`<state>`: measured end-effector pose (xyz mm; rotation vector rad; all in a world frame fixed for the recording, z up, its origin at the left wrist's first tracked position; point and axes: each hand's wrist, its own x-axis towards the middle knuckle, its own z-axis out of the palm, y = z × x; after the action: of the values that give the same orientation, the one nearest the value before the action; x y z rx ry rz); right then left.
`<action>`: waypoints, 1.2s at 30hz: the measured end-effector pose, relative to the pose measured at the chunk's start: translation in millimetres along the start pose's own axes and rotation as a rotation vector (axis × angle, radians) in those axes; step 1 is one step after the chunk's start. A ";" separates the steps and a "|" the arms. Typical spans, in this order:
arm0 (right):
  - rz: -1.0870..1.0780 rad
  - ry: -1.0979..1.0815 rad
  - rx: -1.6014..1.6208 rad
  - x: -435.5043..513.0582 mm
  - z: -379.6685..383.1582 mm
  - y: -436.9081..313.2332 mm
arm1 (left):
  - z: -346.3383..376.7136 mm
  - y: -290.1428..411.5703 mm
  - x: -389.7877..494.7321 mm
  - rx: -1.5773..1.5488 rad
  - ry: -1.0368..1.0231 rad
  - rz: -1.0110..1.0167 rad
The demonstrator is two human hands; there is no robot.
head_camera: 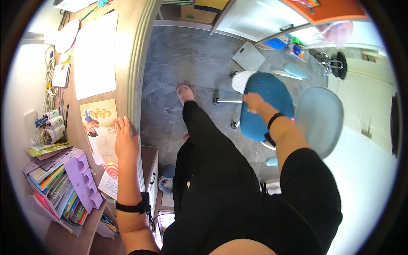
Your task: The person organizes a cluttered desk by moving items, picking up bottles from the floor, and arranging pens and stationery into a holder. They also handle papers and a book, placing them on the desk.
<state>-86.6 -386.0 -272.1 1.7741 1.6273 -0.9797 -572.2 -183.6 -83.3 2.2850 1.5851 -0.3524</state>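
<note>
My left hand (127, 137) lies palm down at the front edge of the wooden desk (126, 71). Its fingertips touch the right side of an illustrated booklet (102, 129), printed with a child and yellow chicks. Nothing is gripped there. Over the blue cushioned seat (269, 111) of a swivel chair hangs my right hand (254, 102), near the seat's left edge. Its fingers look partly curled and blurred, so whether they touch the seat is unclear. Above the booklet on the desk is a large white sheet (97, 57). Each wrist wears a black band.
A purple book rack (84, 178) full of books stands by the wall, below pen holders (54, 126). A lamp base (67, 35) and cables are farther along. On the grey floor (178, 54) lies a flat scale (248, 56). Chair casters (216, 101) stick out beside my foot.
</note>
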 end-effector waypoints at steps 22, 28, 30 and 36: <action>-0.374 -0.366 -0.627 122.3 86.5 -169.0 | -13.4 -1.4 -4.7 -0.152 0.036 0.044; -0.192 -0.379 -0.008 176.9 -24.9 -196.8 | -18.6 -7.9 -3.7 -0.079 0.036 0.099; -0.622 -0.254 -0.672 194.4 -85.7 -188.7 | -20.2 -8.5 -3.8 -0.043 0.020 0.100; 0.287 -0.884 -0.945 243.5 -194.1 -140.9 | -18.9 -10.3 -4.6 -0.056 0.019 0.117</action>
<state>-193.8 -68.7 -340.0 0.7135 0.9399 -0.5497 -583.3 -176.6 -65.6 2.3322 1.4430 -0.2546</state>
